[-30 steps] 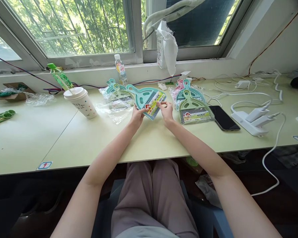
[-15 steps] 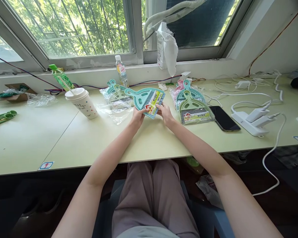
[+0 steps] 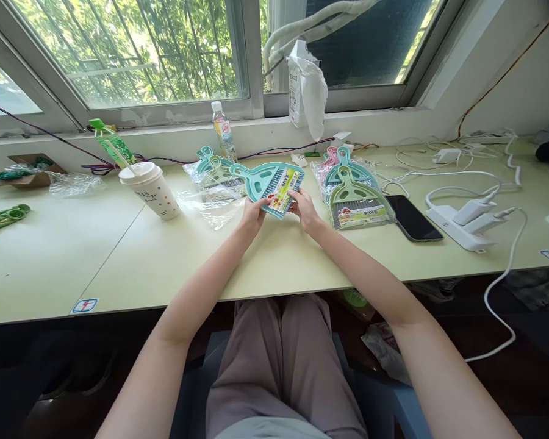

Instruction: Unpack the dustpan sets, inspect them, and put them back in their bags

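A teal mini dustpan and brush set [image 3: 260,182] with a yellow printed label is held above the table, tilted, its handle toward the upper left. My left hand [image 3: 255,214] grips its lower left edge with the thumb on top. My right hand [image 3: 304,209] pinches its right edge beside the label. The fingers underneath are hidden. Left of it, similar sets [image 3: 217,177] lie in clear plastic wrap. To the right, a stack of wrapped sets [image 3: 359,204] has a green one in front, with teal and pink ones behind.
A white paper cup [image 3: 149,190] with a straw stands at the left. Behind are a clear bottle [image 3: 224,131] and a green-capped bottle [image 3: 112,143]. A black phone [image 3: 414,218] lies beside the right stack, near a white power strip [image 3: 460,227] with trailing cables.
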`<state>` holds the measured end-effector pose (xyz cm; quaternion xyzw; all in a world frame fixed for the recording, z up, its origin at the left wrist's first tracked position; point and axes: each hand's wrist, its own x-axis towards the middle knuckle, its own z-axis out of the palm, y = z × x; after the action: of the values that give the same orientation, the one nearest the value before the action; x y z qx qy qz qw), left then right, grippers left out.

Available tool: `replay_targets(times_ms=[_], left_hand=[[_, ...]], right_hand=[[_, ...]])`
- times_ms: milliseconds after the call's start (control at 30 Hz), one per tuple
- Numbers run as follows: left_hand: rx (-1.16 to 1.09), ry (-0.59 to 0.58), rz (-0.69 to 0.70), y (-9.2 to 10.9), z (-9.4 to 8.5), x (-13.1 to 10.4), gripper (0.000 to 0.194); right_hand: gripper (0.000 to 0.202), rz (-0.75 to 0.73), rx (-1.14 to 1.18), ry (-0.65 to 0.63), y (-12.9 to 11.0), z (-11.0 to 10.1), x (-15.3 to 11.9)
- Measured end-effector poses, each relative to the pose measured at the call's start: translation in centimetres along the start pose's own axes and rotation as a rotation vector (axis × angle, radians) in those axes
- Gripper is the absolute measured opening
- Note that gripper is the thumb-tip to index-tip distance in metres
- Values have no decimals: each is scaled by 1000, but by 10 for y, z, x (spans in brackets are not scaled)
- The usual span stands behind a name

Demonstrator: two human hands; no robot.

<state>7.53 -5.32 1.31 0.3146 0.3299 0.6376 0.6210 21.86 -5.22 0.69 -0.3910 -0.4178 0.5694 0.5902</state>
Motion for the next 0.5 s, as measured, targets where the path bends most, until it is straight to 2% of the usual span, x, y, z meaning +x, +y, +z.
replay_targets(times_ms=[500], left_hand=[[34,-55,8,4,1,-1,83]], right_hand=[[27,-12,40,6,3,-5,4]])
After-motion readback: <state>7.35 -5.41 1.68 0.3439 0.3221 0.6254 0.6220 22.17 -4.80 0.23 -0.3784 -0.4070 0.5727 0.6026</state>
